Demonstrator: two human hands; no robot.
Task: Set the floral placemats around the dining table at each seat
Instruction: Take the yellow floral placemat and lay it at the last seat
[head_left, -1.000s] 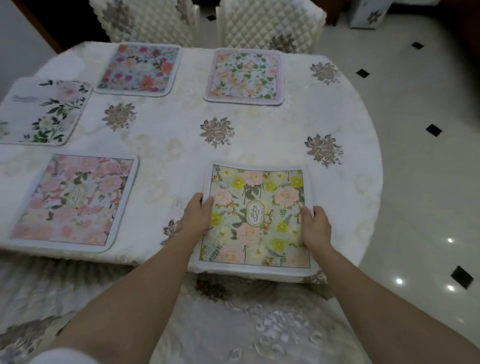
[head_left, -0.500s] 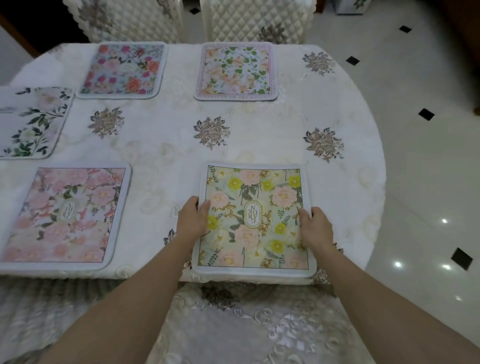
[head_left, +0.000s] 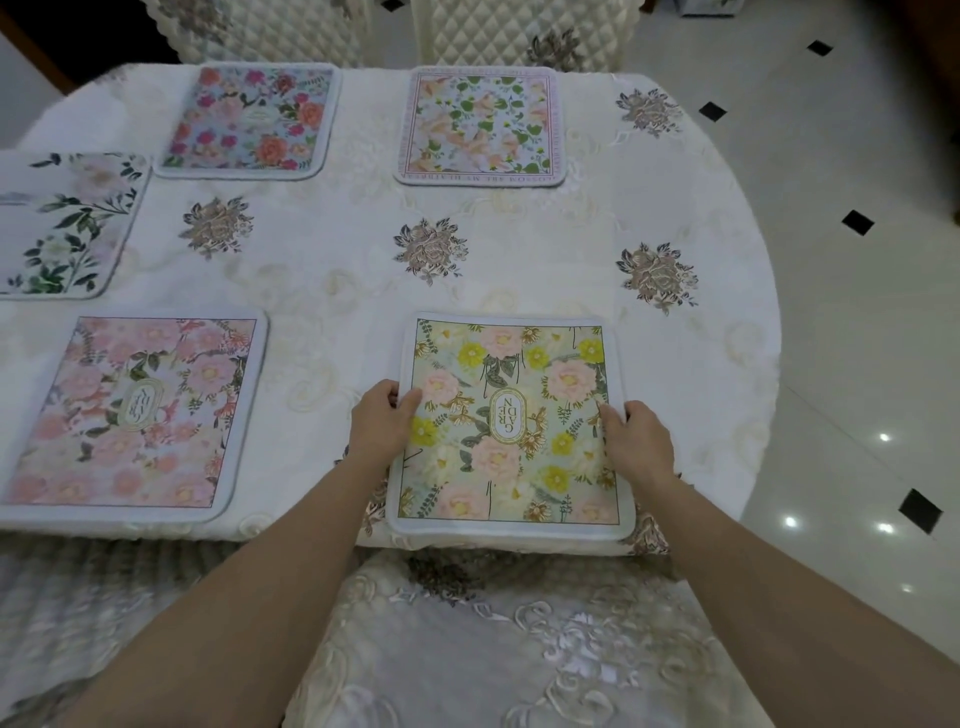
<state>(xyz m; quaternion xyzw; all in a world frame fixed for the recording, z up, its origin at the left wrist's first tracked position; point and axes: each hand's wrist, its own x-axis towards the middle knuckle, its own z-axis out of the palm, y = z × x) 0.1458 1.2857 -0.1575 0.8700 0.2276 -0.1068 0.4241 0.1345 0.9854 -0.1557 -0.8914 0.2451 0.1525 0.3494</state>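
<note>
Head view, only one I've got. My left hand (head_left: 382, 423) grips the left edge of the yellow-and-pink placemat (head_left: 511, 364), with the thumb on top of the print and the fingers curled at the border. My right hand (head_left: 636, 444) pinches the right edge the same way, thumb tip on the mat. I can't tell how far the fingers tuck under.

That mat lies flat on the table (head_left: 519, 249), at the near edge on the right side. Its near border sits right at the table's rim, above the near chair (head_left: 493, 649), which has an embroidered cover.

Four more mats are already down:
- The pink placemat (head_left: 135, 410) is at the near left seat, well apart from the one I hold.
- The white leaf placemat (head_left: 62, 223) is at the left end, partly cut off by the frame.
- The blue rose placemat (head_left: 252, 122) is at the far left.
- The peach-and-green placemat (head_left: 480, 127) is at the far right, straight across from my mat.

Two quilted chairs (head_left: 524, 31) stand behind the far mats. The tiled floor (head_left: 857, 338) is to the right, pale with black diamonds.
</note>
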